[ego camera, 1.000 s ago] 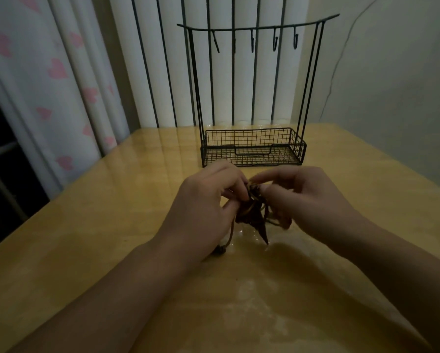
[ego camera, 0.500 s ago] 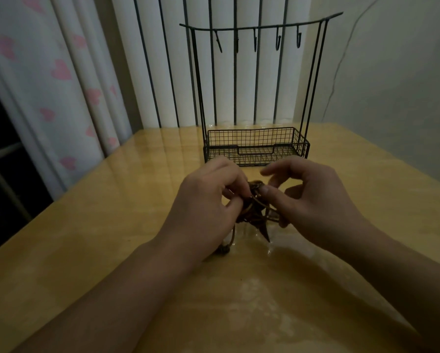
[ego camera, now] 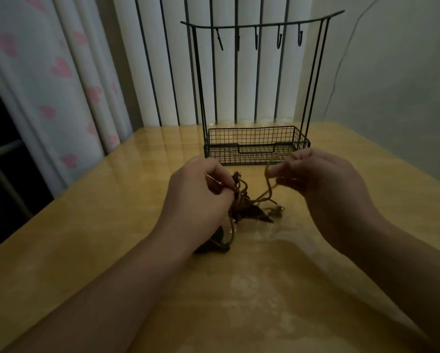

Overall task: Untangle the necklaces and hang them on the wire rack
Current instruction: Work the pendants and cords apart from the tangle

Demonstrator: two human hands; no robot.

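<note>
Fingers of the left hand (ego camera: 198, 197) are curled and pinch the knotted bundle of necklaces (ego camera: 241, 200) at its upper edge, just above the table (ego camera: 86, 225). Fingers of the right hand (ego camera: 323, 184) are likewise curled, pinching one brown cord (ego camera: 268, 174) that has been drawn up and to the right, away from the knot. The cord runs slack from this pinch down into the tangle. Dark leaf-shaped pendants (ego camera: 258, 215) hang from the bundle and lie on the tabletop; another dark piece (ego camera: 213, 244) lies below the left wrist, partly hidden by it. The wire rack (ego camera: 257, 146) stands upright near the far edge of the table, well behind the hands; its basket and its hooks (ego camera: 278, 42) on the top bar carry nothing.

Step in hand, as judged: untangling, at an early stage, with one strand being separated and no necklace yet freed. The next move probably calls for holding the knot steady with the left hand while the right follows its cord through the loops, easing rather than tugging, since a hard pull would likely tighten the knot.
</note>
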